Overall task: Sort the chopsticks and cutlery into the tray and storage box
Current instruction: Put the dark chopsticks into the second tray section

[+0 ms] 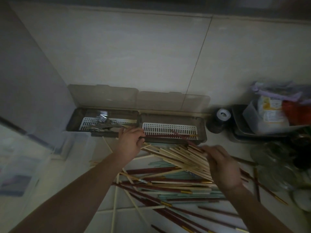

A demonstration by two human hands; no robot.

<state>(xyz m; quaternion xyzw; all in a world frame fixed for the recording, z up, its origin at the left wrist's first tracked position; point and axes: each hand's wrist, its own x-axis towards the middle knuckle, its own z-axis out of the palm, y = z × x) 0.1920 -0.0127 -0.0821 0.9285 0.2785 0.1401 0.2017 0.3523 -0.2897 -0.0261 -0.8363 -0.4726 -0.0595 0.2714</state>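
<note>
Your left hand (130,142) pinches a dark red chopstick (168,135) lying in the right storage box (173,130) just beyond it, while your right hand (222,167) curls around another dark chopstick. Between and below both hands, loose chopsticks (171,179) cover the pale counter (107,212). White wall tiles (117,56) rise beyond the boxes, in dim light.

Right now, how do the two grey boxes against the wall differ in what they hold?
The left box holds metal cutlery heaped on its white slotted tray, while the right box holds only a few dark red chopsticks along its near edge. The left box's tray is largely covered; the right box's tray is mostly bare. Both are grey, with clear lids propped open against the wall.
</note>
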